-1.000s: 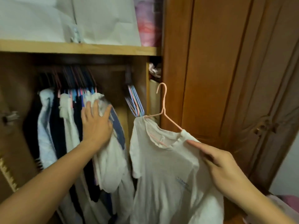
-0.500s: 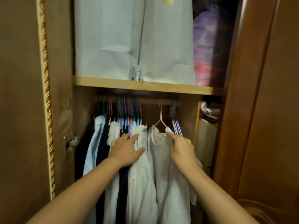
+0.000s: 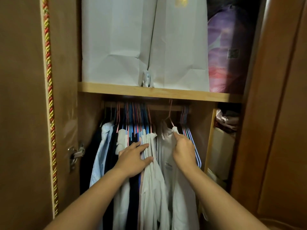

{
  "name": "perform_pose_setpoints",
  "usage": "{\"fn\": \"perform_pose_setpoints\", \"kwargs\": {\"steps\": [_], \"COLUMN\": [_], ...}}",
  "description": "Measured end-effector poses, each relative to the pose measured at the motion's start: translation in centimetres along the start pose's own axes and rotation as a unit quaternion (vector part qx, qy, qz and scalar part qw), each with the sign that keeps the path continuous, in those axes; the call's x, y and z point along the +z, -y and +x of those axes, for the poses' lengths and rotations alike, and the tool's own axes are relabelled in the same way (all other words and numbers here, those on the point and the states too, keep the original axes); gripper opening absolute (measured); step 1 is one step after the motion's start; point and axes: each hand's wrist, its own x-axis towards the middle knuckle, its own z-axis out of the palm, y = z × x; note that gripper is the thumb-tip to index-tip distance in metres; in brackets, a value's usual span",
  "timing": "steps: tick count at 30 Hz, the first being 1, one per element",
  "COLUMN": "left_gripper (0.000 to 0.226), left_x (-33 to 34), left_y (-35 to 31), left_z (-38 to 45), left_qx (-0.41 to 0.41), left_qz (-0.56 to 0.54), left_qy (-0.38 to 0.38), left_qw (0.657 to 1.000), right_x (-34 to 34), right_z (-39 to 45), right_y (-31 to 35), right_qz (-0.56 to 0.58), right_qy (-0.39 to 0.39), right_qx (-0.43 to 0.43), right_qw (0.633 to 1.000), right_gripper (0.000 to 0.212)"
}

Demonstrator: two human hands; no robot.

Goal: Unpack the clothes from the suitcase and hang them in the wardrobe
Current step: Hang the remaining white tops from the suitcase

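Observation:
A white T-shirt [image 3: 167, 156] with small chest lettering hangs on a pink wire hanger [image 3: 169, 114], whose hook sits on the wooden rail [image 3: 163, 107] inside the wardrobe. My right hand [image 3: 183, 151] pinches the shirt's shoulder near the hanger's right end. My left hand [image 3: 135, 157] lies flat with straight fingers against the packed row of hung clothes [image 3: 129, 143] to the left, pressing them aside. The suitcase is out of view.
Several empty hangers [image 3: 186, 120] hang at the rail's right end. A shelf [image 3: 159, 92] above carries white paper bags [image 3: 144, 40] and a purple bundle [image 3: 226, 52]. The open door [image 3: 25, 113] with a red-gold cord stands left, another door [image 3: 280, 113] right. A side compartment [image 3: 224, 130] holds folded items.
The T-shirt on its hanger went from being held outside the wardrobe to hanging on the rail. My view moved closer. My left hand stays pressed on the row of clothes.

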Motion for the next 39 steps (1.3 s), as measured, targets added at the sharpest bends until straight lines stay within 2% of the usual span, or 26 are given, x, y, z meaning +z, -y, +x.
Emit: {"fn": "perform_pose_setpoints", "kwargs": {"steps": [3,5,8,9,11,13,15,16,18,19,20,21,22,23,24,25,28,34,39], "left_gripper": [0.067,0.066,0.065,0.065,0.060,0.054,0.051,0.051,0.051,0.052,0.053,0.053,0.054,0.055,0.056,0.057,0.059,0.060,0.062], "left_x": [-0.1,-0.1,-0.2,-0.3,-0.1,-0.2,-0.3,-0.4,-0.5,-0.4,-0.3,-0.1,0.1,0.3,0.5,0.7,0.4,0.3,0.1], "left_y": [0.1,0.2,0.9,1.2,1.6,1.5,1.6,1.7,1.7,1.5,1.3,0.9,0.6,0.2,0.0,0.0,0.3,0.3,0.6], "left_z": [-0.4,-0.7,-0.7,-0.6,-0.4,-0.1,-0.1,-0.1,-0.6,-1.0,-1.2,-1.4,-1.6,-1.7,-1.8,-1.9,-1.8,-1.6,-1.5], "left_qx": [-0.001,0.001,0.004,0.003,-0.001,-0.025,-0.043,-0.036,-0.008,0.000,0.001,-0.001,-0.001,0.001,0.001,-0.001,-0.005,-0.008,-0.010], "left_qz": [0.000,-0.001,-0.028,-0.042,-0.074,-0.149,-0.192,-0.169,-0.080,-0.041,-0.015,0.000,0.009,0.015,0.018,0.021,0.028,0.011,0.000], "left_qy": [-0.004,-0.007,-0.003,0.000,-0.013,-0.033,-0.050,-0.050,-0.019,0.001,0.017,0.026,0.028,0.028,0.027,0.028,0.038,0.031,0.023], "left_qw": [1.000,1.000,1.000,0.999,0.997,0.988,0.979,0.984,0.997,0.999,1.000,1.000,1.000,1.000,0.999,0.999,0.999,0.999,1.000], "right_x": [0.9,1.6,2.0,2.3,3.4,4.5,4.7,4.0,1.8,0.8,0.1,-0.1,-0.4,-0.8,-0.4,-0.5,-1.1,-1.9,-2.2], "right_z": [1.0,1.0,-0.7,-1.7,-2.6,-1.6,-0.7,-0.4,-0.4,-0.6,-0.7,-0.7,-0.6,-0.7,-0.5,-0.4,-0.1,0.5,-0.8], "right_y": [-0.7,-1.0,-0.8,-0.5,1.4,4.0,5.7,5.6,3.7,2.0,0.1,-2.0,-3.7,-5.0,-6.1,-6.6,-6.5,-4.1,-3.3], "right_qz": [-0.041,-0.011,0.121,0.144,0.128,0.130,0.126,0.128,0.157,0.135,0.081,0.009,-0.085,-0.188,-0.278,-0.333,-0.380,-0.304,-0.178], "right_qy": [0.113,0.155,0.121,0.105,0.130,0.192,0.270,0.303,0.397,0.441,0.453,0.392,0.282,0.173,0.115,0.094,0.108,0.097,0.073], "right_qx": [0.006,0.007,0.065,0.091,0.123,0.111,0.040,-0.004,-0.059,-0.075,-0.081,-0.079,-0.074,-0.068,-0.056,-0.056,-0.090,-0.043,-0.017], "right_qw": [0.993,0.988,0.983,0.980,0.975,0.966,0.954,0.944,0.902,0.884,0.884,0.917,0.953,0.964,0.952,0.937,0.914,0.947,0.981], "right_gripper": [0.057,0.061,0.066,0.061,0.047,0.041,0.052,0.056,0.059,0.062,0.067,0.067,0.062,0.053,0.044,0.040,0.028,0.031,0.024]}}
